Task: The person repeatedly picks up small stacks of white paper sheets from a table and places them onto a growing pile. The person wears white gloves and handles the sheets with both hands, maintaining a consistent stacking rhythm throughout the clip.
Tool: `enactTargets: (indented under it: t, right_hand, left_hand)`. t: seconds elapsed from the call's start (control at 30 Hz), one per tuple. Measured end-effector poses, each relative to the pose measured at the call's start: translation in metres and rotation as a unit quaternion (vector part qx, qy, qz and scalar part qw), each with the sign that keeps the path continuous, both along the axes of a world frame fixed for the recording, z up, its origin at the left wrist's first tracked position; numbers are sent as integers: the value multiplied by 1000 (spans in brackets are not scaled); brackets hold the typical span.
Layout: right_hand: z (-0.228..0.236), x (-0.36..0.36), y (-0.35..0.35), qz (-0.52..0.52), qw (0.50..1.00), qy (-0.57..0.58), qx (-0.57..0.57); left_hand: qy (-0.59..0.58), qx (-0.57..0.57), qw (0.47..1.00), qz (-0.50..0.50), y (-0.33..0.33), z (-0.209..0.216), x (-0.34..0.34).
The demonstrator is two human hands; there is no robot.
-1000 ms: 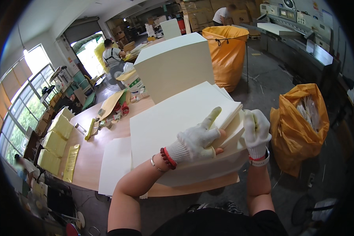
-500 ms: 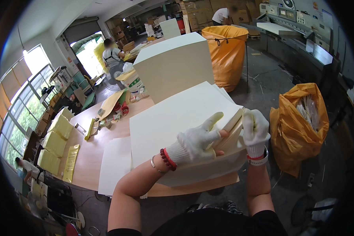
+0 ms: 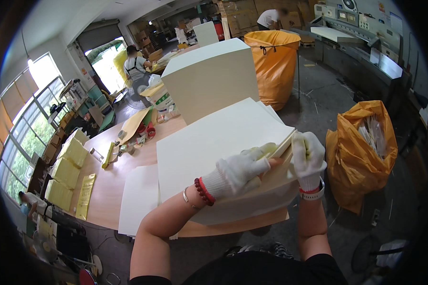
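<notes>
Presently, a stack of large white sheets (image 3: 209, 137) lies on the wooden surface (image 3: 110, 190) in front of the person, its right-hand corner lifted and bent upward. The right hand (image 3: 309, 154), in a white knitted glove, is at that corner, its fingers curled closed on the raised edges. The left hand (image 3: 245, 170), also gloved but with bare fingertips showing, rests over the sheets just beside it, reaching toward the lifted edges; whether its fingers grip any paper, I cannot tell, as the glove hides the contact. Behind the stack stands a taller pale block of paper (image 3: 214, 88). Yellow bundles (image 3: 64, 172) line the far left of the surface, and an orange bag (image 3: 354, 173) sits on the floor to the right.
</notes>
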State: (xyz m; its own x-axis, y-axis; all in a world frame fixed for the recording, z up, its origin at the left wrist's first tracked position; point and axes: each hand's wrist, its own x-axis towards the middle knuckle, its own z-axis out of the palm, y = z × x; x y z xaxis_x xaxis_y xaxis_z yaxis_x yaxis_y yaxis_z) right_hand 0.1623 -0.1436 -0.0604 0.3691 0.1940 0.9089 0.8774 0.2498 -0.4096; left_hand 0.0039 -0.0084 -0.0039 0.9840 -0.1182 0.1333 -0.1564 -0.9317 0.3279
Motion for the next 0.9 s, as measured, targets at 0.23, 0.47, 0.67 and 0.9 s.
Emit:
enactTargets:
  t: [0.23, 0.47, 0.67, 0.9]
  right_hand:
    - [1, -4, 0, -3, 1000, -6, 16]
    - [-7, -1, 2, -124, 985, -117, 37]
    - [2, -6, -2, 41, 994, 104, -9]
    - [0, -6, -4, 36, 990, 136, -3]
  left_hand:
    - [-166, -20, 986, -21, 3, -17, 1]
    - [-155, -35, 987, -30, 5, -15, 0]
    - [-17, -40, 999, -26, 5, -4, -1]
    - [-66, -132, 988, 48, -2, -16, 0]
